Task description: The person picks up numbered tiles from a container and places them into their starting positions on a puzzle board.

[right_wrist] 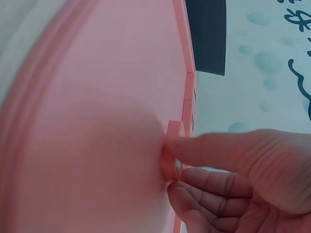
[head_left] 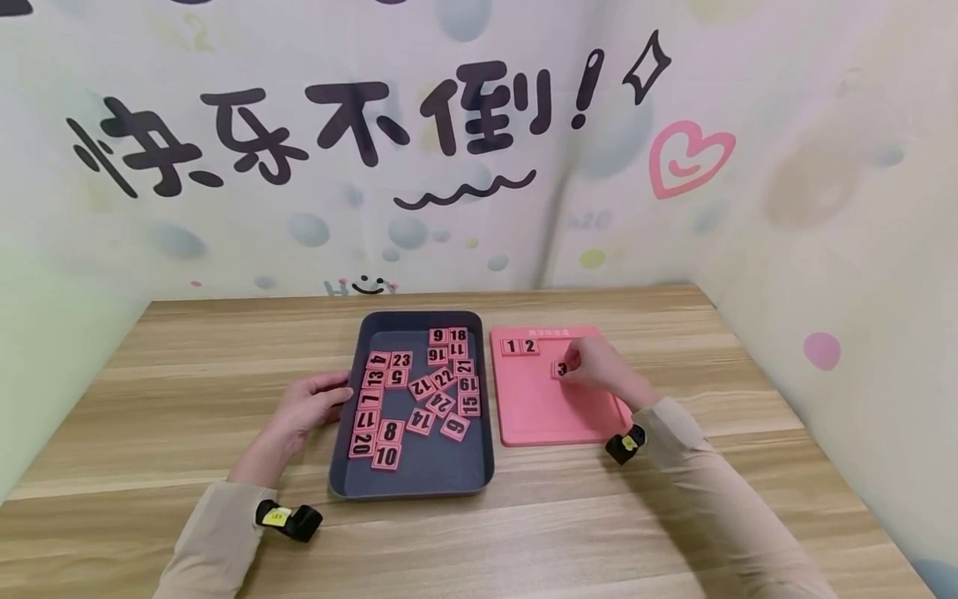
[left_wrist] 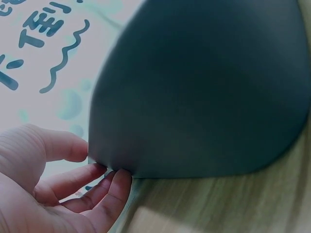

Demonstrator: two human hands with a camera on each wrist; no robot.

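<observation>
My right hand [head_left: 599, 364] pinches a pink number tile marked 3 [head_left: 559, 369] over the pink puzzle board [head_left: 524, 416]. The tile's edge [right_wrist: 171, 145] shows between thumb and fingers in the right wrist view, close to the board's surface. Tiles 1 [head_left: 511, 346] and 2 [head_left: 530, 346] sit side by side at the board's upper left. To the left, my left hand [head_left: 308, 403] grips the side of a dark grey tray [head_left: 441, 478]. In the left wrist view its thumb and fingertips [left_wrist: 124, 177] meet the tray's edge.
Several loose number tiles lie in the tray at various angles, such as 10 [head_left: 386, 457] and 23 [head_left: 401, 360]. Tray and board stand close together on a wooden table [head_left: 524, 532]. A printed cloth [head_left: 299, 233] hangs behind the table.
</observation>
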